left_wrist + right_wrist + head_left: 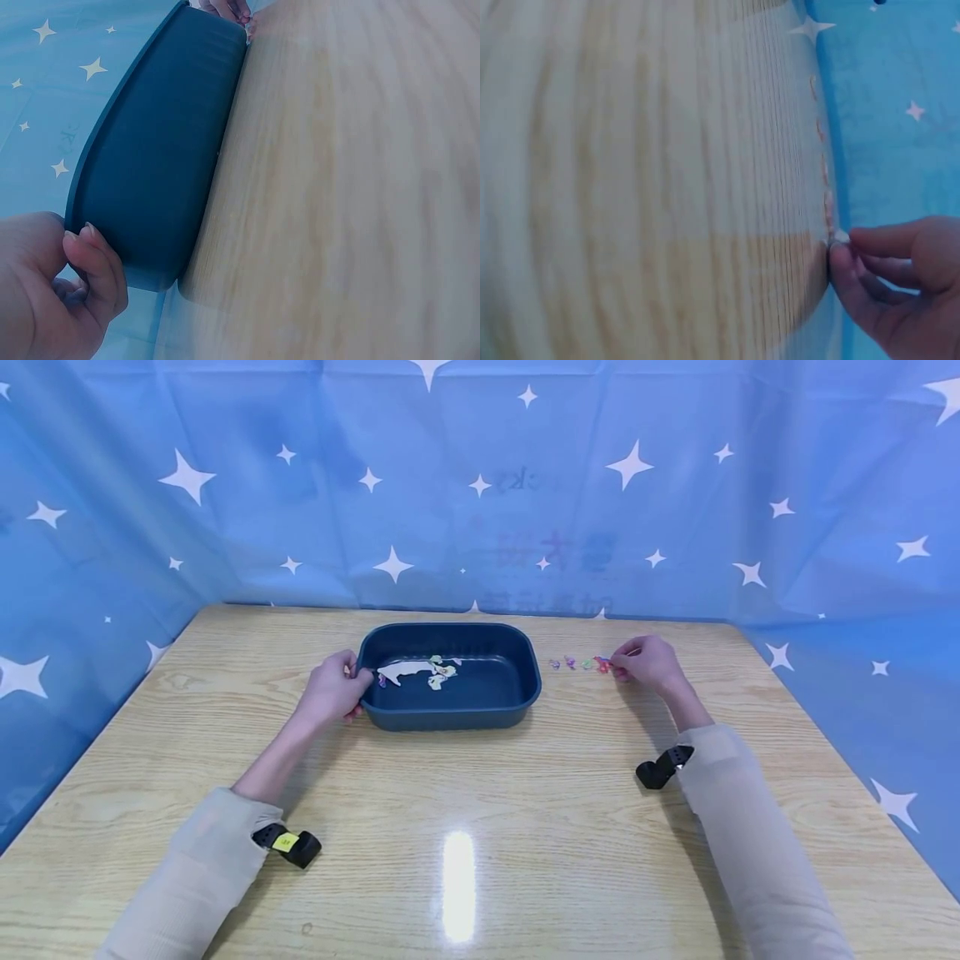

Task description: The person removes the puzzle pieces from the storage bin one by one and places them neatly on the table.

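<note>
Left hand [335, 687] grips the left rim of a dark-blue, rounded-rectangular, plastic-looking basin [450, 720]; right of it, the right hand [649, 662] pinches a tiny reddish piece [602, 665], material unclear. I'd pinch lightly, basin steady.

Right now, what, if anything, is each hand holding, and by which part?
The left hand grips the dark blue tray by its left rim. The right hand pinches a small pale piece; by which part cannot be told.
</note>
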The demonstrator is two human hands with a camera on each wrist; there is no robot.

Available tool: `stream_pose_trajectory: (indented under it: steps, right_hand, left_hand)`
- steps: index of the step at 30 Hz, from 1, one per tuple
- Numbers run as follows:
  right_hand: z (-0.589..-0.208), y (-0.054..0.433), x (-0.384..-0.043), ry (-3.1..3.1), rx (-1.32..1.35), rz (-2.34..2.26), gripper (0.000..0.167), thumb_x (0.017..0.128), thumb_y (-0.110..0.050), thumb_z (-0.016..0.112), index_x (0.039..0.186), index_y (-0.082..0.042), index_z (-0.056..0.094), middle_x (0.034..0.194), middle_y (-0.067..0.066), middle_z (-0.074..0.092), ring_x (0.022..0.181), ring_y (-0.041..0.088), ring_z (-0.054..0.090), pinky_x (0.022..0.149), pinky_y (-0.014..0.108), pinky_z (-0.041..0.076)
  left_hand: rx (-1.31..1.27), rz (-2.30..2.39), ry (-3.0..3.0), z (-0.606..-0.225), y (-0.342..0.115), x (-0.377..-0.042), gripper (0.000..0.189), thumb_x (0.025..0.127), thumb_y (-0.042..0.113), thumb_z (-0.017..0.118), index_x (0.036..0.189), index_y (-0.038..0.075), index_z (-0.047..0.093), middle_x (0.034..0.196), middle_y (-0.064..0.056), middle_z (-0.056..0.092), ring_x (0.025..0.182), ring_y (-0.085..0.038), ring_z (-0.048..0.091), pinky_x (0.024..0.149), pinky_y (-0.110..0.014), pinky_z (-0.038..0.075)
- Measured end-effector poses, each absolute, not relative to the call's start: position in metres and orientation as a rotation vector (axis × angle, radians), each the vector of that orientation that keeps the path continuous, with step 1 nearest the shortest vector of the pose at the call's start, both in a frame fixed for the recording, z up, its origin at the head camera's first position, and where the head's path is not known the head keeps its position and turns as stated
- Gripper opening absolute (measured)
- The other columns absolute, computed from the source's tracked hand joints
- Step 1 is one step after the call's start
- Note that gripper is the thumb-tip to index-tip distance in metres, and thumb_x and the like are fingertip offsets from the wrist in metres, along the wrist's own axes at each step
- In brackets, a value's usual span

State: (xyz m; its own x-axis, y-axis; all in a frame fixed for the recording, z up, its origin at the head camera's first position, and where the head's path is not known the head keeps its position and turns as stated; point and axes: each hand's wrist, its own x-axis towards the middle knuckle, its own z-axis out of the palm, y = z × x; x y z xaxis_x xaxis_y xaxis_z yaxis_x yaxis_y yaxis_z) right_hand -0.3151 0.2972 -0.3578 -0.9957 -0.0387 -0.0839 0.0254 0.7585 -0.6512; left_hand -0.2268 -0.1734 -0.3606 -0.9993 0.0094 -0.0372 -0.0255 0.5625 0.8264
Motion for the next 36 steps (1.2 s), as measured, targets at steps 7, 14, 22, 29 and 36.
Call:
stream_pose_trajectory:
  steps: [7, 14, 22, 29, 36]
  right_hand:
    - [-0.353, 0.294, -0.311, 2.925, -0.023, -1.045, 0.030, 0.101, -0.017, 0.056, 0.118, 0.007, 0.062, 0.098, 0.023, 0.069, 0.080, 0.026, 0.065, 0.066, 0.029, 0.050]
    - [-0.344, 0.281, -0.305, 2.925, -0.135, -1.201, 0.034, 0.103, -0.019, 0.055, 0.123, 0.008, 0.061, 0.110, 0.028, 0.066, 0.090, 0.033, 0.069, 0.077, 0.038, 0.058]
    - [-0.332, 0.252, -0.304, 2.954, -0.266, -1.359, 0.029, 0.102, -0.017, 0.057, 0.118, 0.006, 0.064, 0.109, 0.028, 0.067, 0.087, 0.031, 0.071, 0.076, 0.037, 0.059]
    - [-0.322, 0.222, -0.301, 2.933, -0.375, -1.401, 0.027, 0.102, -0.020, 0.058, 0.118, 0.001, 0.066, 0.108, 0.024, 0.069, 0.090, 0.034, 0.070, 0.070, 0.021, 0.055]
    - [-0.316, 0.190, -0.300, 2.878, -0.491, -1.450, 0.025, 0.101, -0.016, 0.060, 0.116, 0.003, 0.065, 0.109, 0.024, 0.068, 0.090, 0.032, 0.070, 0.073, 0.025, 0.058]
  left_hand:
    - [-0.022, 1.440, 2.747, -0.361, -0.174, -0.227, 0.016, 0.099, 0.013, 0.046, 0.086, 0.005, 0.042, 0.056, -0.007, 0.059, 0.046, -0.017, 0.058, 0.046, -0.028, 0.051]
    - [-0.020, 1.439, 2.748, -0.362, -0.174, -0.227, 0.016, 0.100, 0.014, 0.046, 0.087, 0.005, 0.042, 0.056, -0.007, 0.059, 0.045, -0.017, 0.057, 0.047, -0.028, 0.051]
    - [-0.010, 1.456, 2.750, -0.362, -0.174, -0.227, 0.016, 0.099, 0.014, 0.046, 0.086, 0.005, 0.042, 0.056, -0.006, 0.059, 0.045, -0.017, 0.058, 0.046, -0.028, 0.051]
    - [-0.007, 1.454, 2.750, -0.362, -0.174, -0.228, 0.016, 0.099, 0.013, 0.046, 0.086, 0.005, 0.042, 0.055, -0.006, 0.059, 0.045, -0.016, 0.058, 0.046, -0.028, 0.052]
    - [-0.001, 1.458, 2.751, -0.362, -0.174, -0.228, 0.016, 0.099, 0.013, 0.046, 0.086, 0.005, 0.042, 0.055, -0.006, 0.059, 0.045, -0.017, 0.058, 0.046, -0.028, 0.051]
